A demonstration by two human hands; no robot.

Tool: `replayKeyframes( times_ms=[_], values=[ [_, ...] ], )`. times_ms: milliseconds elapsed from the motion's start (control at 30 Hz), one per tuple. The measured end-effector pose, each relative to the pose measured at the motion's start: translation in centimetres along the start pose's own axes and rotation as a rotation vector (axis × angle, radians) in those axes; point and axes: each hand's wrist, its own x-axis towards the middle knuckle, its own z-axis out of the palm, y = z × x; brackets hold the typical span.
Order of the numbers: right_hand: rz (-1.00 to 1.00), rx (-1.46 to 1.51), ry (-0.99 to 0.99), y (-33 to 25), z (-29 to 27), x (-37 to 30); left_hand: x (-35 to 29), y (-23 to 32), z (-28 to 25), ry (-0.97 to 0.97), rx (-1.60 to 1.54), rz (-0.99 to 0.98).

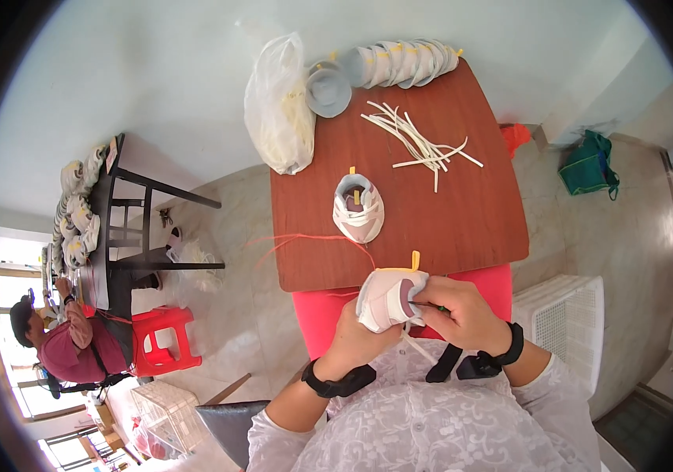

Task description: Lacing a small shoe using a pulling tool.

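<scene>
Close to my body, past the table's near edge, I hold a pale pink and white shoe upper (387, 299) with a yellow heel loop. My left hand (364, 334) is closed around its side and underside. At the shoe's opening, my right hand (462, 315) pinches a thin dark tool (429, 305), whose far end is hidden. A white lace (419, 348) hangs below the upper, between my hands. On the table (446, 228) stands another shoe upper (358, 211), laced in white, with its toe toward me. Red thread (305, 236) lies across the near table edge.
Loose white laces (423, 145) lie at the table's far right. Behind are nested shoe uppers (403, 63) and a plastic bag (281, 110). A white basket (564, 322) stands at my right. Leftward, a person (73, 346) sits at a black table (106, 212) beside a red stool (165, 338).
</scene>
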Motion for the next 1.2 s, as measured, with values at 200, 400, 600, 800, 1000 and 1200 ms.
replayKeyframes(
  times_ms=[200, 400, 600, 800, 1000, 1200],
  values=[
    [0.125, -0.063, -0.106, -0.6, -0.7, 0.6, -0.7, -0.8, -0.1, 0.069, -0.008, 0.009],
    [0.156, -0.099, -0.134, -0.1, -0.8, 1.3, 0.1, -1.1, -0.3, 0.013, -0.248, -0.094],
    [0.218, -0.213, -0.366, 1.1, -1.6, 1.8, 0.1, -1.7, 0.0, -0.035, -0.129, -0.081],
    [0.440, 0.110, -0.260, 2.2, -1.2, 1.2, 0.9, -0.5, -0.3, -0.196, -0.445, -0.203],
    [0.502, 0.140, -0.144, 1.5, -0.5, 1.0, 1.3, -1.9, -1.3, -0.319, -0.298, -0.182],
    [0.478, 0.095, 0.006, 1.6, 0.5, 0.6, 1.8, -0.6, -1.1, -0.375, -0.248, -0.206]
  ],
)
